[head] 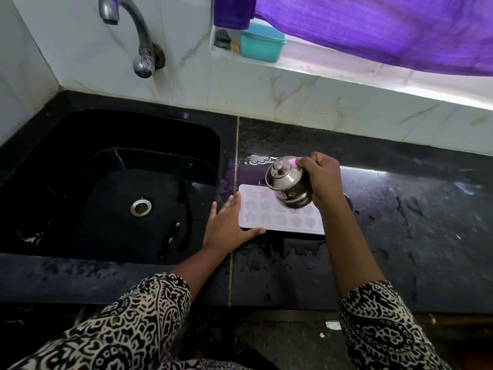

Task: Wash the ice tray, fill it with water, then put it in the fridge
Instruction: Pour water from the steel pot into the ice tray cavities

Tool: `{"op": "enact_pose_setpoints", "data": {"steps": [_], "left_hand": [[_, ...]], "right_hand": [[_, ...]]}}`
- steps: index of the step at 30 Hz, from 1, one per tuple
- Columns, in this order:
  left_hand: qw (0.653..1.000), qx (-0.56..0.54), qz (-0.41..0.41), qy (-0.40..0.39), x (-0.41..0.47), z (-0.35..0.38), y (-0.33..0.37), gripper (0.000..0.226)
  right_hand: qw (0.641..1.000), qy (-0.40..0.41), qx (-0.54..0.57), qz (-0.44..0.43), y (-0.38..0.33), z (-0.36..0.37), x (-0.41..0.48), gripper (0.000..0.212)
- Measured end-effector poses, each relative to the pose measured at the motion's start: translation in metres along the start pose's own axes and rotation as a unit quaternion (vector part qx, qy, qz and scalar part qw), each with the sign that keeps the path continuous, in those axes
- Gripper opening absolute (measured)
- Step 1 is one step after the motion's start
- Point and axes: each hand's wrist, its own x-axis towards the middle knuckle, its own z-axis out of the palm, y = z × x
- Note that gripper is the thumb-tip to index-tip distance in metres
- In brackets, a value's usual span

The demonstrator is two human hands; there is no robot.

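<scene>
tray: white, moulded cells, flat on wet black counter, just right of sink
left hand: fingers straight and spread, braced against tray's near-left corner, thumb along near edge
right hand: curled round steel pot
pot: lid on, tipped leftward, held over tray's far-right cells; can't tell if water is flowing
tap: over sink
ledge: teal box under purple cloth
</scene>
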Motion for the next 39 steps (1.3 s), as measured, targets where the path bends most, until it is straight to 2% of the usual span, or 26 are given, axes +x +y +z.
{"op": "enact_pose_setpoints", "data": {"steps": [4, 7, 23, 39], "left_hand": [[1.0, -0.002, 0.001, 0.002, -0.001, -0.002, 0.001, 0.117], [1.0, -0.005, 0.001, 0.003, -0.002, -0.003, 0.002, 0.116], [1.0, 0.001, 0.0, 0.008, -0.003, -0.004, 0.003, 0.112], [1.0, -0.003, 0.003, 0.014, -0.004, -0.005, 0.004, 0.11]], "right_hand": [[0.992, 0.035, 0.094, 0.071, 0.005, -0.006, -0.004, 0.031], [0.987, 0.058, 0.124, 0.087, 0.009, -0.013, -0.006, 0.03], [0.997, 0.057, -0.053, 0.013, 0.015, -0.025, -0.001, 0.031], [0.996, 0.039, -0.077, -0.031, 0.006, -0.028, 0.002, 0.038]]}}
